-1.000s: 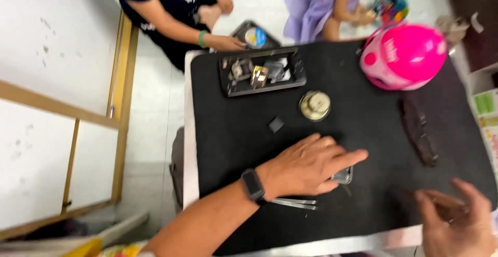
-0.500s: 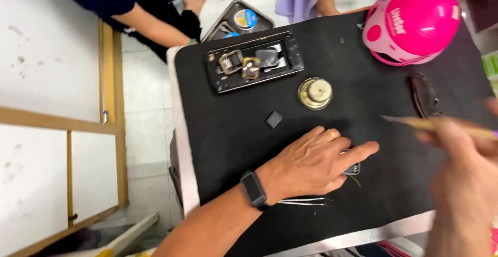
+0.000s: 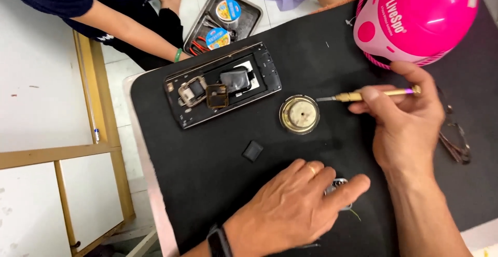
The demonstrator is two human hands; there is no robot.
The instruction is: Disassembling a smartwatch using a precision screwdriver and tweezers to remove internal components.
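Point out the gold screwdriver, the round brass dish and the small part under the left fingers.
gold screwdriver (image 3: 381, 94), head view, on its gold shaft.
round brass dish (image 3: 299, 114), head view, on its centre.
small metal part (image 3: 336, 185), head view, on the bit showing between the fingers.

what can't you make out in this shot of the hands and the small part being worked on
Head view only:
- Small metal part: mostly covered by the left hand fingers; its kind is unclear.
- Gold screwdriver: its handle middle is hidden in the right hand; the tip is too fine to tell its type.
- Eyeglasses: partly behind the right hand.
- Pink helmet: cut off by the top edge.
- Metal tray contents: too small to identify.
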